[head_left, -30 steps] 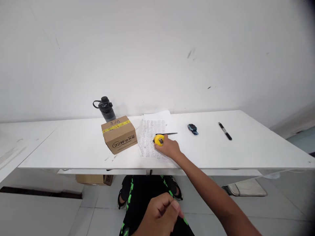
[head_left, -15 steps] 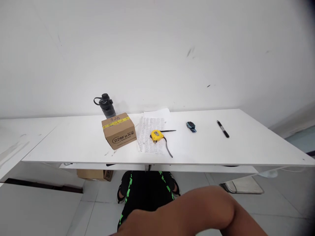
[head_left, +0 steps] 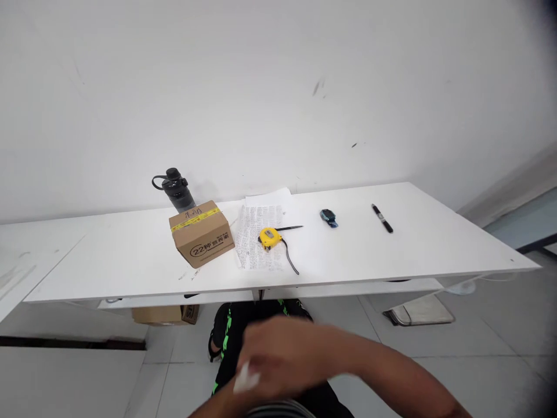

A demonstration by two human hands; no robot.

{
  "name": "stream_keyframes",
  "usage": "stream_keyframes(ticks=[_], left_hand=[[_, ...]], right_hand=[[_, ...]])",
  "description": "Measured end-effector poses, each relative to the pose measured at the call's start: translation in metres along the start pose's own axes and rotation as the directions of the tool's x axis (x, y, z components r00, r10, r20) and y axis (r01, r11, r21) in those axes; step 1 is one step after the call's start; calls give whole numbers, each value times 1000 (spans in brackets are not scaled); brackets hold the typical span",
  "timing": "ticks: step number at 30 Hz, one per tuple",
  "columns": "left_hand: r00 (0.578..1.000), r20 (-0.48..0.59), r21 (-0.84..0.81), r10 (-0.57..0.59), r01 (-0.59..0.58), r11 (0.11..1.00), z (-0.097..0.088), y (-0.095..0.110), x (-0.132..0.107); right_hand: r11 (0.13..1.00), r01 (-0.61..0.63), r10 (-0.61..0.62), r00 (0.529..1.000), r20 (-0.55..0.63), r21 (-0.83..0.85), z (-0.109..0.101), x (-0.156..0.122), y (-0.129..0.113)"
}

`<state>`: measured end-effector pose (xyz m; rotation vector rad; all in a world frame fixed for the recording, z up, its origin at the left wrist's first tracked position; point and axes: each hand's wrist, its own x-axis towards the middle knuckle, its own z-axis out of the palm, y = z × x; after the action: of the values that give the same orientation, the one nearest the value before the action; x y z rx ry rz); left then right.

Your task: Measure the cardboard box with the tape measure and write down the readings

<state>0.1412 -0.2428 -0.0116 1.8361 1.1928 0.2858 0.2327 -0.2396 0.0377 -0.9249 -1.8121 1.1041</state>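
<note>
Close to my body, above my lap, my right hand (head_left: pixel 276 348) lies across my left forearm (head_left: pixel 224 400), smeared by motion. A small white piece that looks like tissue (head_left: pixel 246 378) shows under the right hand's fingers, against the left forearm. The fingers look curled around it. My left hand is mostly covered by the right one, so its fingers cannot be made out. Neither hand touches the white table (head_left: pixel 348 255). On it lies a yellow tape measure (head_left: pixel 270 238) with a dark strap, over a printed sheet (head_left: pixel 256 255). A black pen (head_left: pixel 290 227) sticks out behind it.
A taped cardboard box (head_left: pixel 202 235) stands left of the paper, with a dark water bottle (head_left: pixel 178 191) behind it. Rightward lie a blue watch (head_left: pixel 328 217) and a black marker (head_left: pixel 382 219). Below the table are another carton (head_left: pixel 159 314) and a flat pale object (head_left: pixel 422 310).
My right arm has swung, bringing the hand into view on the left forearm, with the white piece now showing. The view has shifted and tilted slightly; the table items stay put.
</note>
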Motion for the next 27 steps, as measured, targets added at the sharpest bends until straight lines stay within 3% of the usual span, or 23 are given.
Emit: stream_keyframes(ticks=[1, 2, 3, 4, 5, 6, 7, 8, 9, 11, 15, 17, 18, 20, 21, 24, 27], left_hand=[[1000, 0, 37, 8, -8, 999, -12, -9, 2], [1000, 5, 89, 30, -30, 996, -25, -16, 6], [995, -78, 221, 64, -46, 974, -39, -22, 13], [978, -158, 330, 136, -78, 941, -52, -27, 23], [950, -217, 418, 224, -116, 901, -63, -31, 36], [912, -266, 495, 313, -149, 856, -73, -33, 49], [872, -294, 556, 392, -178, 812, -81, -35, 63], [836, -305, 604, 455, -199, 772, -88, -37, 76], [811, -312, 640, 495, -207, 740, -93, -41, 88], [799, -335, 680, 500, -162, 715, -99, -51, 104], [843, -381, 682, 379, -20, 731, -96, -79, 107], [854, -365, 687, 371, -22, 726, -89, -89, 101], [856, -355, 692, 376, -30, 722, -86, -92, 97], [856, -347, 694, 383, -41, 719, -79, -94, 89], [856, -343, 691, 386, -48, 721, -76, -94, 84], [840, -326, 685, 433, -106, 720, -81, -88, 68], [742, -423, 678, 520, -121, 725, -111, -76, 54]], right_hand=[[996, -88, 88, 996, -17, -25, -28, -7, 11], [969, -240, 226, 957, -183, -61, -60, -14, 26], [915, -393, 330, 861, -388, -92, -94, -21, 44], [842, -530, 389, 727, -565, -102, -128, -28, 65], [757, -647, 410, 577, -706, -90, -159, -34, 86], [680, -729, 390, 458, -799, -86, -185, -39, 106], [594, -797, 388, 401, -830, -108, -206, -43, 124], [520, -838, 385, 403, -830, -166, -221, -46, 138], [500, -847, 384, 404, -830, -180, -231, -47, 148], [450, -863, 363, 411, -836, -228, -234, -44, 155], [402, -853, 100, 401, -911, -331, -196, -16, 139], [490, -779, 56, 477, -877, -392, -164, 9, 130], [528, -720, 86, 572, -815, -450, -147, 23, 126], [520, -644, 155, 716, -680, -560, -114, 54, 122], [504, -636, 212, 747, -630, -584, -100, 68, 121], [503, -639, 341, 765, -546, -582, -72, 101, 118], [521, -590, 325, 805, -495, -617, -58, 112, 114]])
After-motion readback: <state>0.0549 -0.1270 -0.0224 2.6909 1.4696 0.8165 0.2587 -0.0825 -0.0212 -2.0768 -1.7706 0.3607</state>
